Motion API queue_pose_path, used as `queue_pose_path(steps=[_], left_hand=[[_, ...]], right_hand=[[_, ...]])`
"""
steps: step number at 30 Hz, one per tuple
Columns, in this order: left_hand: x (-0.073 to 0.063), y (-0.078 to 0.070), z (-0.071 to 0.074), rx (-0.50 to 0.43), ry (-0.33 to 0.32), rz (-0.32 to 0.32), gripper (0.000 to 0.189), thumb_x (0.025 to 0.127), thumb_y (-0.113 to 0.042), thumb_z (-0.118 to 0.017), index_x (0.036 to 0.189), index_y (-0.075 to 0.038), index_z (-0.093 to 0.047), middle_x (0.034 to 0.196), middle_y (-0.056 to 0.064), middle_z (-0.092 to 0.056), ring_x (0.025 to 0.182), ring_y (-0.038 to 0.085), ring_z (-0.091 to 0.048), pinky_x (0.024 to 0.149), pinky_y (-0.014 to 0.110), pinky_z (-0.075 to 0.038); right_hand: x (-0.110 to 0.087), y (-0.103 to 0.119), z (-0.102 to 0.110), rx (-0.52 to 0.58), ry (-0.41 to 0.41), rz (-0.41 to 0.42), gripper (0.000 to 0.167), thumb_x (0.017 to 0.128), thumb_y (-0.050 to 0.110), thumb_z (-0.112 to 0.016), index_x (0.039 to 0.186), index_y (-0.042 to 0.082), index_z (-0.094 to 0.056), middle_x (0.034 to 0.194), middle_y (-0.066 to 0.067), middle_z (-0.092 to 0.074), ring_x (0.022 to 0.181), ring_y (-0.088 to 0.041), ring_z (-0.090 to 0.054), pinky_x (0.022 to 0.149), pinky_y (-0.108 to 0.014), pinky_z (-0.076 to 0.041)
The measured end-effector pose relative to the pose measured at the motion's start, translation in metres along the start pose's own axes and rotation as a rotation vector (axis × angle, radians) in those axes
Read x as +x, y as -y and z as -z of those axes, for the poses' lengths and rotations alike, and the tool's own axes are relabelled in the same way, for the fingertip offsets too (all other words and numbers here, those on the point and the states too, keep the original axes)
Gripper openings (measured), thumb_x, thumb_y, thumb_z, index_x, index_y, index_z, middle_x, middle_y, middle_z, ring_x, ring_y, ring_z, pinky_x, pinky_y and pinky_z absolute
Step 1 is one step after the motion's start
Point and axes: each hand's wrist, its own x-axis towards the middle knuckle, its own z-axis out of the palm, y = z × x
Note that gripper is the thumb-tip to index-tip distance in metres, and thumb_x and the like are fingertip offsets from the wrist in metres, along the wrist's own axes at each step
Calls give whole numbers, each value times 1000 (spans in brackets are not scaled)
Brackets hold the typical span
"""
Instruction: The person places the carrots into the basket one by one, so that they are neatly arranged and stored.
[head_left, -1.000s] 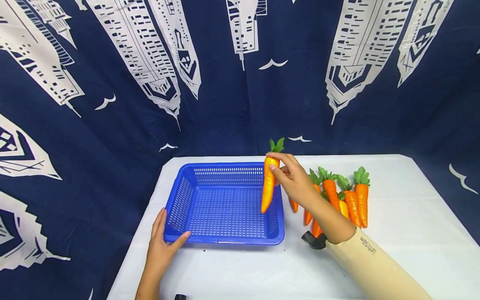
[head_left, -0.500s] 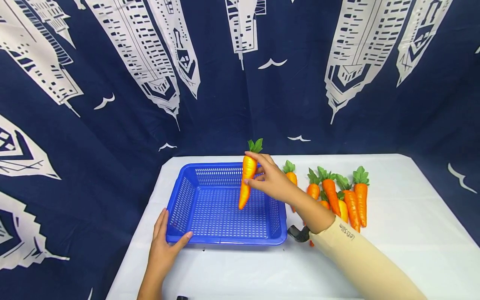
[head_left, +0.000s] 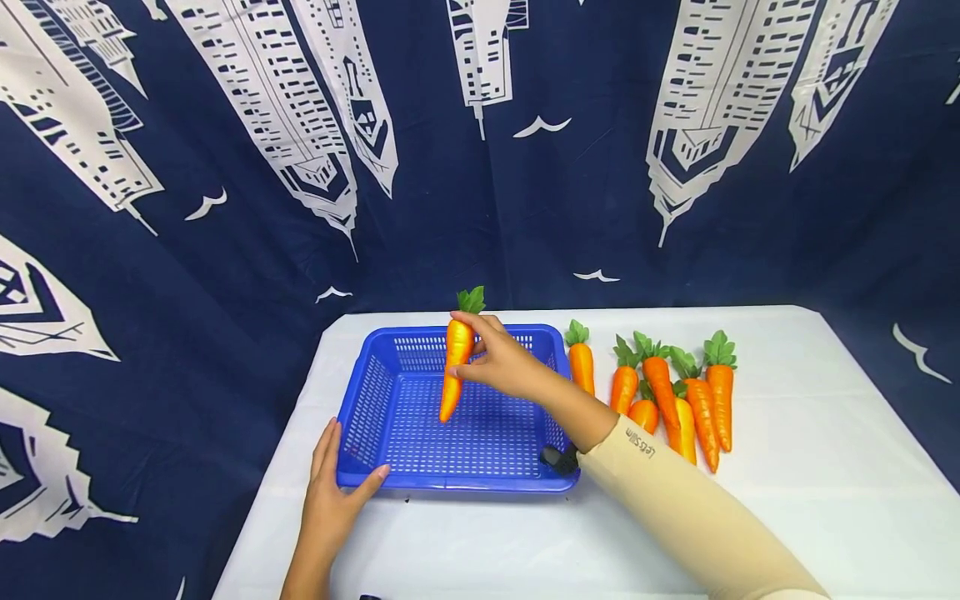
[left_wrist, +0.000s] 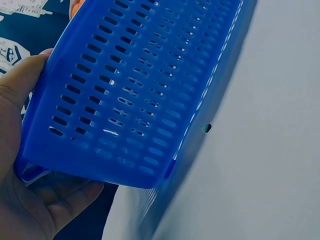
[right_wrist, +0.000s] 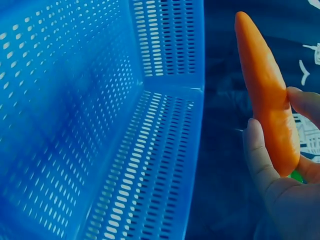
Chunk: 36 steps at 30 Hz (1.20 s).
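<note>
A blue plastic basket (head_left: 480, 450) with slotted walls stands on the white table, and no carrots show inside it. My right hand (head_left: 501, 360) pinches an orange carrot (head_left: 458, 340) with green leaves between thumb and fingers, above the basket. The carrot's tip points down in the head view; in the right wrist view the same carrot (right_wrist: 270, 95) appears beside the basket wall (right_wrist: 150, 150). At the basket's near left corner, my left hand (head_left: 330, 492) holds on, its thumb at the front rim and its fingers along the left side, as the left wrist view also shows.
Several carrots (head_left: 701, 417) with leafy tops lie on the table (head_left: 795, 450) right of the basket, and one carrot (head_left: 581, 367) lies close to its right wall. A dark blue cloth (head_left: 450, 233) with white buildings hangs behind the table.
My right hand has carried the carrot leftward from the basket's right edge to above its middle, uncovering more carrots on the right. My left hand stays at the corner.
</note>
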Motion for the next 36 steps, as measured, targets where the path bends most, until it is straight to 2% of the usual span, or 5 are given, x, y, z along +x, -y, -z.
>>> queue_pose_path(steps=[8,18,22,32,36], left_hand=[[-2,-2,-3,14,2,0,108,81,-46,-83,163,-20,-17,171,1,-12,157,38,-14,123,67,-19],[-3,-6,-7,9,11,1,107,82,-45,-82,163,-18,-18,171,2,-12,157,38,-14,123,66,-19],[-4,-5,-7,2,3,-2,107,82,-44,-83,163,-19,-18,171,0,-12,157,38,-15,123,66,-19],[-5,-3,-8,8,-15,3,105,83,-44,-82,163,-19,-19,170,3,-15,156,39,-19,122,68,-21],[-5,-3,-9,11,-18,5,105,83,-46,-82,163,-20,-20,170,4,-15,156,39,-19,122,68,-21]], right_hand=[[20,-4,-22,-35,32,-34,78,87,18,-80,154,20,-40,138,-18,-43,111,-35,-62,82,-30,-61],[35,-12,-48,-95,120,-48,81,85,19,-81,154,15,-40,138,-21,-44,104,-28,-63,85,-32,-59],[38,-18,-59,-121,155,-67,81,85,20,-81,155,16,-40,145,-21,-41,100,-24,-62,89,-34,-59],[51,-23,-83,-221,243,-76,82,85,25,-82,155,17,-40,142,-17,-46,110,-24,-61,100,-35,-57],[55,-25,-92,-225,249,-95,81,84,27,-83,154,18,-42,137,-15,-50,110,-24,-61,99,-34,-57]])
